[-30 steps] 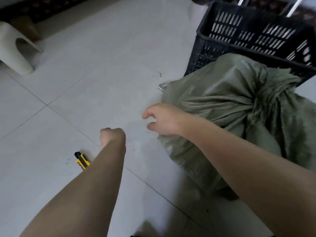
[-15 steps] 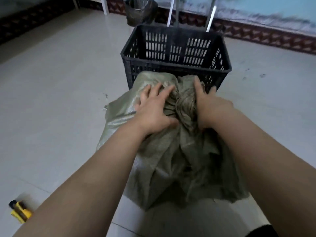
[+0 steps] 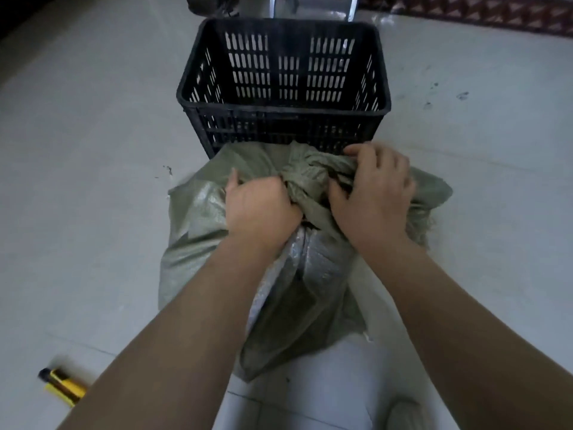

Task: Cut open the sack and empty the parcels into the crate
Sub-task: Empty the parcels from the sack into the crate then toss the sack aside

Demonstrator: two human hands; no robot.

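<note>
Fingers of the left hand (image 3: 262, 209) and right hand (image 3: 373, 193) clench the knotted neck of the sack (image 3: 198, 231), steadying it against the crate (image 3: 282, 110) for cutting.

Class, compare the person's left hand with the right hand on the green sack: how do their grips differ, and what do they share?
The left hand is closed into a fist, bunching cloth just left of the knot; the right hand has its fingers spread, lying over the knot's right side. The left hand sits nearer the camera; the right reaches closer to the black crate. Both grip the tied neck of the green sack.
</note>
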